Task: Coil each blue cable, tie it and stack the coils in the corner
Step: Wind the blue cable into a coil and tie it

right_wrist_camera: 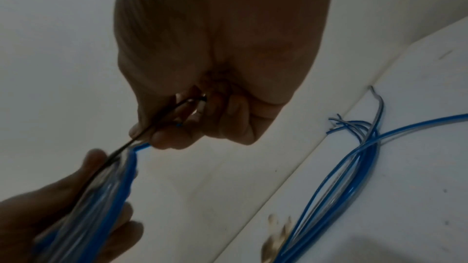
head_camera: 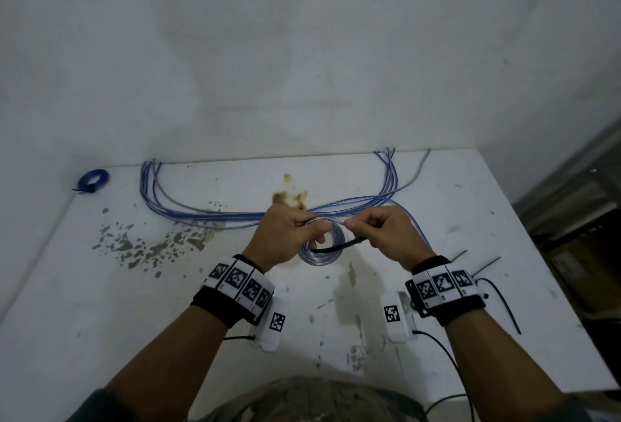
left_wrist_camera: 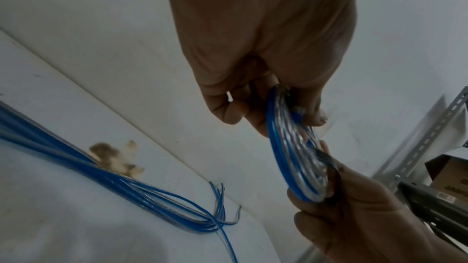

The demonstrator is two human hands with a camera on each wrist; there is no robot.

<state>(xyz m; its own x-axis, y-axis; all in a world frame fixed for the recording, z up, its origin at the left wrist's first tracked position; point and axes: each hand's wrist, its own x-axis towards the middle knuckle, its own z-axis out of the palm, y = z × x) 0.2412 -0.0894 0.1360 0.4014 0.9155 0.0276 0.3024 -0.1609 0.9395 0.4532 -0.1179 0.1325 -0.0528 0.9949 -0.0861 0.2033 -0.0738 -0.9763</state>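
— How far along are you?

— Well off to the left of your left hand (head_camera: 285, 236), one tied coil (head_camera: 93, 179) already sits in the far corner of the table (head_camera: 84, 304). Your left hand grips a second coil (head_camera: 322, 248), thumb and fingers curled round its upper rim, held up above the table between your hands. Your right hand (head_camera: 386, 233) pinches the coil's loose end and a black tie (head_camera: 336, 247) that runs across the ring; whether the tie is threaded through yet, I cannot tell.

— And what's left?

— In my judgement, most of it. You must cinch this coil and carry it to the corner, and just beyond your knuckles a bundle of loose blue cables (head_camera: 215, 214) sags across the table, its ends turned up towards the wall on both sides. More black ties (head_camera: 504, 300) lie just right of your right wrist.

— The surface?

— A white table, stained brown beyond your hands and flecked with chipped paint to the left, set against a plain white wall (head_camera: 302, 51). Far to your right stand a metal rack (left_wrist_camera: 418, 137) and a cardboard box (left_wrist_camera: 448, 171).
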